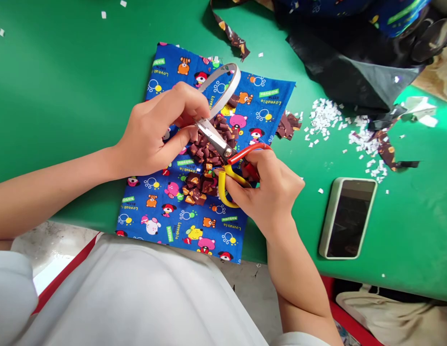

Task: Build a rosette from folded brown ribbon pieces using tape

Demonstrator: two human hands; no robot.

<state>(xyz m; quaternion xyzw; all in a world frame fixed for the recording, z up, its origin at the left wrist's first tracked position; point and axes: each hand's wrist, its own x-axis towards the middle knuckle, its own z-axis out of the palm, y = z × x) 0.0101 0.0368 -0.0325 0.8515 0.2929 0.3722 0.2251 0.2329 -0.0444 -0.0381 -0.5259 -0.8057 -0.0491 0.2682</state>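
My right hand (274,182) grips scissors (216,137) with one red and one yellow handle. Their blades point up and left, toward the fingertips of my left hand (166,129). Pinched in that hand is a pale strip (233,86), which curves up and round in a loop behind the blades. Just where the strip meets the blade tips is hidden by my fingers. Below lies a blue cloth (194,223) printed with cartoon animals. On it, a heap of cut dark brown pieces (200,185), some with orange patches, sits under the scissors.
Right of the cloth, small white scraps (324,117) are scattered on the green table (65,96). A phone (349,218) lies at the right. Black fabric (349,77) and a brown patterned strip (230,36) are at the far side.
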